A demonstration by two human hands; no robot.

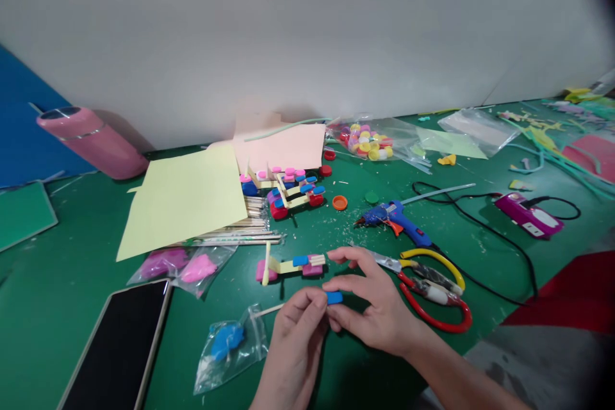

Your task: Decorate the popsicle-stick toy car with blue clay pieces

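Note:
My left hand (302,320) pinches a small flat blue clay piece (335,298) between thumb and fingertips. A thin wooden stick (270,311) juts out on that hand's left side. Curved around the same blue piece, my right hand (375,301) has its fingers apart, its thumb close beneath the piece; whether it touches is unclear. Just beyond my hands lies a small model (288,266) of pale sticks with pink clay ends, a blue pad and short sticks on top. A zip bag of blue clay (228,339) rests left of my left hand.
Scissors (389,261), a blue glue gun (396,218) and its black cord lie right. Similar models (295,195), orange cap (339,203), bagged caps (368,141) and yellow paper (187,195) are farther back. A phone (118,346) and pink flask (93,141) stand left.

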